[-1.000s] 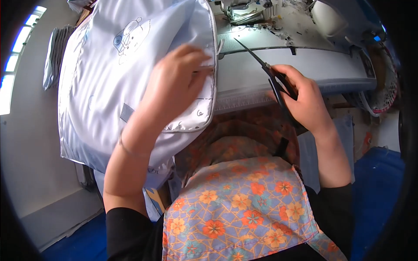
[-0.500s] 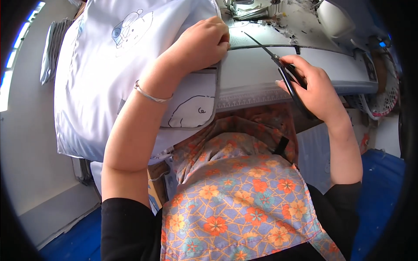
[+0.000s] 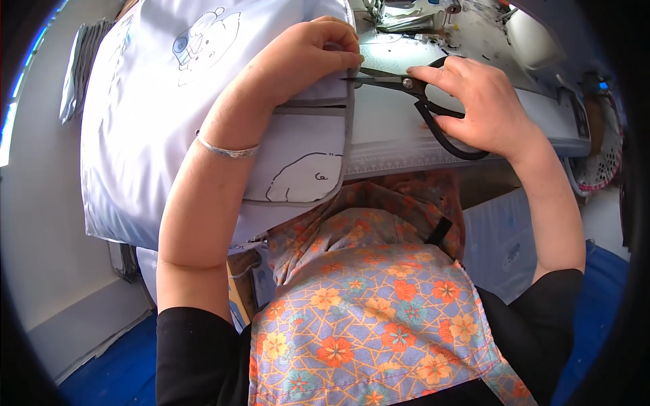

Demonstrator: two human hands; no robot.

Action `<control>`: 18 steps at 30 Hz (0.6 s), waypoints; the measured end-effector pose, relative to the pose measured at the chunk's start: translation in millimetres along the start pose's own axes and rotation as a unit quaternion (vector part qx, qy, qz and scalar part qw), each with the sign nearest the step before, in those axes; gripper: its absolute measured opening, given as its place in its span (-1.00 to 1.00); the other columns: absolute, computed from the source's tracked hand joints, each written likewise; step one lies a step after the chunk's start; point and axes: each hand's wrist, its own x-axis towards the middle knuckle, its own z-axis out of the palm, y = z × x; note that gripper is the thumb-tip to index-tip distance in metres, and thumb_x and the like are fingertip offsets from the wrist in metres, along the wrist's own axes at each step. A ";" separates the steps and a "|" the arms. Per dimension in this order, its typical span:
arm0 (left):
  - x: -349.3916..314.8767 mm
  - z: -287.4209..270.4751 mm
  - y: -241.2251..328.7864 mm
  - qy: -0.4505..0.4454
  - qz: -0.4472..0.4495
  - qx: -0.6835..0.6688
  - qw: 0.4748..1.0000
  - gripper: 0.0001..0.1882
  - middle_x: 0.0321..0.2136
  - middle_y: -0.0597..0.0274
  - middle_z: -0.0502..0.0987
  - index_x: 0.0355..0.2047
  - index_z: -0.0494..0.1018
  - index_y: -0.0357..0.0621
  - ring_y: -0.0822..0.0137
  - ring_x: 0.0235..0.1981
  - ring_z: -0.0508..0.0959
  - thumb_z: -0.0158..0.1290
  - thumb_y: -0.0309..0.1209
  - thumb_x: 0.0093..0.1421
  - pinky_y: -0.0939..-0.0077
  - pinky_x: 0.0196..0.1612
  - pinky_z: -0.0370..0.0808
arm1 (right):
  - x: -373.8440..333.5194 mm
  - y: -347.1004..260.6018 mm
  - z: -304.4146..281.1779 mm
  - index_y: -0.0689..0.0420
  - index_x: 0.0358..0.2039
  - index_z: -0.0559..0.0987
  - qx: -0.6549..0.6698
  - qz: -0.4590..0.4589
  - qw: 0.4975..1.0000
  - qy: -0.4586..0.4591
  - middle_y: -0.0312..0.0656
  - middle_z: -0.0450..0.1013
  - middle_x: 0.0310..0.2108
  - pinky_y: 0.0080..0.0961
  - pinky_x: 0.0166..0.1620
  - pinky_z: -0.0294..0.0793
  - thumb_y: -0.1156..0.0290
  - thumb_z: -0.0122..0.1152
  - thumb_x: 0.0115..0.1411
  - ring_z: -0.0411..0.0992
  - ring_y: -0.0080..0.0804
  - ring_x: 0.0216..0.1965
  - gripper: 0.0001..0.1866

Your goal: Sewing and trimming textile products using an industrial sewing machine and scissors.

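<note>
A large white satiny fabric piece [image 3: 135, 155] with a printed cartoon figure spreads over the left of the table. Along its right side runs a grey-bound edge, beside a pocket-like panel [image 3: 305, 155] with a line drawing. My left hand [image 3: 321, 51] pinches that edge near the top, thumb and fingers together. Black-handled scissors [image 3: 433, 111] are in my right hand [image 3: 484, 101], with fingers through the handle loops. Their blades are parted and point left, at the fabric edge just below my left fingertips. Whether a thread lies between the blades is too small to tell.
Behind my hands are metal sewing machine parts [image 3: 406, 20] and scattered scraps on the white table [image 3: 386, 122]. A pink-rimmed mesh basket [image 3: 599, 155] stands at the right. A stack of folded fabric [image 3: 84, 68] is at the far left. A floral apron [image 3: 379, 318] covers my lap.
The scissors have swung from pointing up and away to pointing left, and their blades have reached the fabric edge. The fabric's bound edge has shifted slightly right with my left hand.
</note>
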 end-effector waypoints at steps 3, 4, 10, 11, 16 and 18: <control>-1.6 0.4 -2.4 -0.008 0.023 0.008 1.000 -0.83 -0.38 0.31 0.53 -0.29 0.58 -0.23 0.47 -0.30 0.50 0.20 -0.37 0.21 0.56 -0.16 0.45 | 5.1 4.9 -5.7 -0.03 0.11 0.55 -0.032 -0.044 0.998 -0.005 -0.17 0.35 -0.43 -0.24 -0.30 0.39 0.42 0.44 -0.11 0.41 -0.17 -0.35 -0.33; -1.3 0.8 -3.4 -0.009 0.007 0.018 1.000 -0.83 -0.38 0.31 0.53 -0.29 0.58 -0.23 0.47 -0.30 0.50 0.20 -0.37 0.21 0.56 -0.16 0.45 | 6.2 6.3 -6.6 -0.03 0.12 0.55 -0.054 -0.067 0.996 -0.002 -0.18 0.34 -0.44 -0.25 -0.31 0.40 0.41 0.44 -0.10 0.42 -0.18 -0.36 -0.34; -2.1 1.9 13.1 0.012 -0.010 -0.002 1.000 -0.81 -0.41 0.31 0.57 -0.27 0.60 -0.22 0.47 -0.29 0.53 0.24 -0.36 0.19 0.51 -0.17 0.47 | -0.9 8.0 -2.4 0.00 0.09 0.56 -0.041 -0.067 0.996 -0.040 -0.17 0.45 -0.48 -0.24 -0.38 0.43 0.39 0.45 -0.06 0.44 -0.16 -0.48 -0.39; -9.4 0.5 22.1 0.012 0.009 -0.028 0.999 -0.78 -0.41 0.27 0.59 -0.26 0.60 -0.22 0.43 -0.31 0.55 0.26 -0.32 0.19 0.50 -0.18 0.48 | -3.5 8.4 -3.3 0.00 0.09 0.56 -0.040 -0.062 0.996 -0.039 -0.17 0.45 -0.48 -0.24 -0.38 0.43 0.39 0.45 -0.06 0.44 -0.16 -0.48 -0.39; -71.5 11.5 70.3 0.034 0.056 0.233 0.970 -0.67 -0.08 0.06 0.58 -0.17 0.59 -0.35 0.16 -0.19 0.61 0.28 -0.33 0.17 0.34 -0.13 0.53 | -19.1 5.9 -19.4 0.04 0.08 0.56 0.031 0.116 0.992 -0.047 -0.12 0.61 -0.27 -0.38 -0.38 0.45 0.37 0.44 0.03 0.46 -0.23 -0.50 -0.46; -91.7 38.5 76.7 0.086 0.034 0.380 0.920 -0.46 0.00 -0.04 0.54 -0.01 0.54 -0.33 -0.02 -0.04 0.58 0.34 -0.23 0.07 0.20 0.03 0.52 | -21.7 0.9 -18.4 0.04 0.06 0.57 0.037 0.122 0.992 -0.024 -0.13 0.61 -0.26 -0.42 -0.41 0.43 0.35 0.46 0.04 0.44 -0.27 -0.53 -0.48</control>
